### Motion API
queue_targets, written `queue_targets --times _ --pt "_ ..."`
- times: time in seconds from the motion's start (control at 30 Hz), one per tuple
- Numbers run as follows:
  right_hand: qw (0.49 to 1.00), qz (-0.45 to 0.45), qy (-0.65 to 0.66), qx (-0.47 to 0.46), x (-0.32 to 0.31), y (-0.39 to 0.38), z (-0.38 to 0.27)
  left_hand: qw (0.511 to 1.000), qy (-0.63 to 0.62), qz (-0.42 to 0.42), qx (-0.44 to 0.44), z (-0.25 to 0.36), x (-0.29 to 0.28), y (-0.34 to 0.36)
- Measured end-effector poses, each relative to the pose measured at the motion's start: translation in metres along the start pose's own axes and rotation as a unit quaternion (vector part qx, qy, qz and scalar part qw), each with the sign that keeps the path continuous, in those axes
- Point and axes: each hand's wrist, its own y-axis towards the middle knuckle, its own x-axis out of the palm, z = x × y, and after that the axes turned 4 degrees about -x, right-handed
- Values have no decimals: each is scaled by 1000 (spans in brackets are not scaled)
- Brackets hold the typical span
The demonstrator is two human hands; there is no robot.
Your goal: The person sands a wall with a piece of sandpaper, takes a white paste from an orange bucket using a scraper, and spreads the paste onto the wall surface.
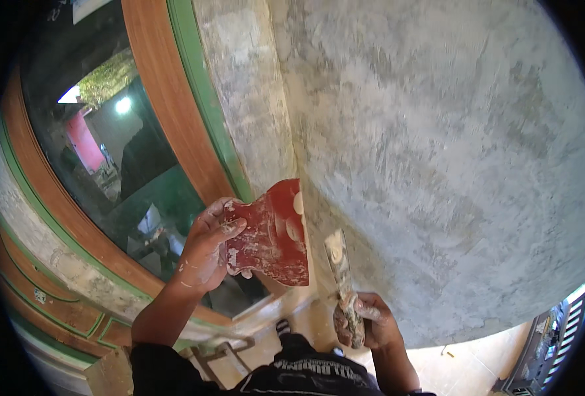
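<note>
My left hand (pixel 206 244) grips the narrow end of a red plastic spreader (pixel 273 234), thumb on its face. Pale filler smears and lumps cling to the spreader, mostly near its wide right edge. That edge is close to the inner corner of the wall; contact with it cannot be made out. Lower and to the right, my right hand (pixel 372 320) is wrapped round the handle of a putty knife (pixel 337 261). Its blade points up and carries a dab of cream filler. The two tools are apart. Both hands have dried filler on the skin.
A grey, patchily skimmed wall (pixel 438 145) fills the right side. On the left stands a window (pixel 134 158) in a brown and green frame. A wooden stool or ladder-like frame (pixel 223 363) is near my feet. A dark slatted rack (pixel 550 343) stands lower right on the tiled floor.
</note>
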Motion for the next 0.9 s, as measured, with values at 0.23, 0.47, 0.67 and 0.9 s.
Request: queue_targets --times 0.23,0.47,0.67,0.9 --pt "999 43 -17 -21 -10 -5 -9 966 8 -44 254 101 30 54" --pt "982 88 -139 -93 16 4 -13 847 119 118 505 257 61 151" --pt "975 131 -118 -132 16 9 -13 687 313 199 625 362 88 228" --pt "963 177 -122 -161 31 15 -22 543 426 271 671 412 125 261"
